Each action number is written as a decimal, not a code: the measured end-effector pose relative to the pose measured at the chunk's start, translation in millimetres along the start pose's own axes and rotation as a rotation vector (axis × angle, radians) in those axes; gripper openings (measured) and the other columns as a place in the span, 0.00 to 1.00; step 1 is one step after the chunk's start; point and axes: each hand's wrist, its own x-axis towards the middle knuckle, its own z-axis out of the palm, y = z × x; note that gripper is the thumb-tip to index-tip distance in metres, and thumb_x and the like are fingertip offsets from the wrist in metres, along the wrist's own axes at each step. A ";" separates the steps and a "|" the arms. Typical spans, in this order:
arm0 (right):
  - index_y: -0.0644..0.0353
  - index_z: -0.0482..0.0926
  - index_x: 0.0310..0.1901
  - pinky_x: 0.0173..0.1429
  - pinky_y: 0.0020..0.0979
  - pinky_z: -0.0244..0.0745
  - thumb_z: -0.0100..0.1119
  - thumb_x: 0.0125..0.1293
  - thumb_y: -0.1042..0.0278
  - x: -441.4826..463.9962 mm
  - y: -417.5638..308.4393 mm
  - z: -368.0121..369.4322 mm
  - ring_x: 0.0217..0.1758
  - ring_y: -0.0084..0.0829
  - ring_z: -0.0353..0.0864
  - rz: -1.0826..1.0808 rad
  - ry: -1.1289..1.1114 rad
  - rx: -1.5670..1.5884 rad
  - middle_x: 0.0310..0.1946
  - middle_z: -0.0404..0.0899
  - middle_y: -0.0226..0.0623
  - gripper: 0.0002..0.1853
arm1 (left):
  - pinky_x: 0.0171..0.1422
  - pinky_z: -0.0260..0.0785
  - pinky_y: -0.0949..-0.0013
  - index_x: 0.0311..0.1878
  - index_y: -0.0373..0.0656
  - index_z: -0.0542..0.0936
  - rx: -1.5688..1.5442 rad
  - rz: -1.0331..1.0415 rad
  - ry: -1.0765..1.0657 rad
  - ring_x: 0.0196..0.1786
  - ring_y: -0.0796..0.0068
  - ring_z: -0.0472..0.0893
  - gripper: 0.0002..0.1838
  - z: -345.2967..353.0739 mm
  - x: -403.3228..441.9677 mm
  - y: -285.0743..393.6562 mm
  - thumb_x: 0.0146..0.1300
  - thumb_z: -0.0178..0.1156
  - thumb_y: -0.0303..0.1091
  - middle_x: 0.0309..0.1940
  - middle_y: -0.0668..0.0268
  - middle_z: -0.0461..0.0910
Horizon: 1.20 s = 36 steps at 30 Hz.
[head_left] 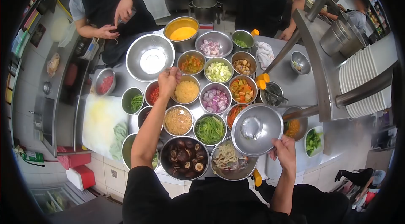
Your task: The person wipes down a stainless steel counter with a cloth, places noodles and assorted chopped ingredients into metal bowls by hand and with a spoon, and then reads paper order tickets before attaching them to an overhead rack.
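Observation:
My right hand (285,153) grips the rim of a shallow metal bowl (268,139), raised over the table's right side and covering part of a container of orange-red strips (236,112). A pale shiny patch shows inside it; I cannot tell if it is food or reflection. My left hand (169,81) reaches over the containers with fingertips pinched together; anything between them is too small to make out. Beneath and beside it are chopped red pieces (154,94), a yellow minced ingredient (186,91) and a diced red-green mix (191,64).
Around them stand mushrooms (183,156), cut green beans (210,130), chopped red onion (216,99), a large metal bowl (139,61) and a pot of yellow liquid (182,32). A shelf post (301,113) and stacked plates (365,80) flank the right. Co-workers stand across the table.

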 end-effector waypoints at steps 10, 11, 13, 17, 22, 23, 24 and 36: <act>0.69 0.76 0.30 0.13 0.22 0.61 0.49 0.59 0.75 41.4 -19.4 24.5 0.10 0.21 0.69 0.027 -0.020 0.007 0.16 0.76 0.39 0.07 | 0.24 0.69 0.73 0.39 0.28 0.74 -0.248 -0.221 0.114 0.22 0.72 0.76 0.10 -8.7 -0.2 4.4 0.66 0.50 0.29 0.25 0.57 0.78; 0.69 0.76 0.30 0.14 0.21 0.61 0.49 0.60 0.76 45.5 -23.3 28.2 0.11 0.20 0.69 0.029 -0.030 0.011 0.16 0.76 0.38 0.07 | 0.24 0.70 0.73 0.39 0.28 0.75 -0.277 -0.237 0.132 0.22 0.72 0.76 0.10 -9.7 0.0 4.7 0.66 0.50 0.29 0.25 0.57 0.78; 0.69 0.76 0.29 0.14 0.22 0.61 0.49 0.60 0.75 55.4 -26.8 34.7 0.11 0.20 0.69 0.020 -0.019 0.000 0.16 0.76 0.38 0.08 | 0.24 0.70 0.73 0.39 0.28 0.75 -0.303 -0.252 0.146 0.23 0.71 0.76 0.10 -11.1 0.5 6.9 0.66 0.51 0.29 0.25 0.56 0.78; 0.69 0.76 0.28 0.12 0.22 0.61 0.50 0.59 0.73 80.2 -23.2 45.5 0.09 0.22 0.69 0.025 -0.011 0.022 0.15 0.76 0.40 0.08 | 0.25 0.71 0.73 0.38 0.28 0.76 -0.315 -0.228 0.184 0.23 0.71 0.77 0.10 -13.8 -1.4 18.7 0.64 0.52 0.29 0.26 0.55 0.79; 0.72 0.77 0.27 0.14 0.26 0.66 0.50 0.60 0.69 125.8 -9.8 62.2 0.10 0.25 0.72 0.045 0.038 -0.149 0.15 0.78 0.41 0.13 | 0.26 0.71 0.74 0.40 0.28 0.76 -0.271 -0.138 0.144 0.24 0.72 0.76 0.10 -16.5 -6.5 44.3 0.62 0.53 0.28 0.27 0.54 0.79; 0.71 0.76 0.25 0.13 0.26 0.66 0.49 0.60 0.69 133.6 -9.3 67.7 0.10 0.24 0.72 0.032 0.016 -0.164 0.16 0.77 0.40 0.13 | 0.26 0.71 0.74 0.40 0.28 0.76 -0.270 -0.108 0.139 0.25 0.72 0.77 0.11 -15.6 -9.9 52.9 0.62 0.53 0.28 0.27 0.54 0.79; 0.70 0.76 0.24 0.13 0.25 0.65 0.49 0.61 0.69 139.2 -10.7 73.0 0.11 0.23 0.71 0.022 -0.004 -0.178 0.16 0.77 0.40 0.14 | 0.26 0.71 0.74 0.41 0.28 0.76 -0.269 -0.080 0.130 0.25 0.73 0.77 0.11 -13.8 -15.1 63.9 0.62 0.53 0.28 0.27 0.55 0.79; 0.72 0.79 0.27 0.17 0.28 0.71 0.48 0.59 0.69 150.5 -12.8 86.5 0.13 0.28 0.76 0.020 0.015 -0.115 0.17 0.79 0.44 0.14 | 0.34 0.71 0.74 0.38 0.33 0.80 0.499 0.840 -0.473 0.32 0.77 0.80 0.07 45.3 -120.7 90.0 0.64 0.56 0.27 0.31 0.62 0.82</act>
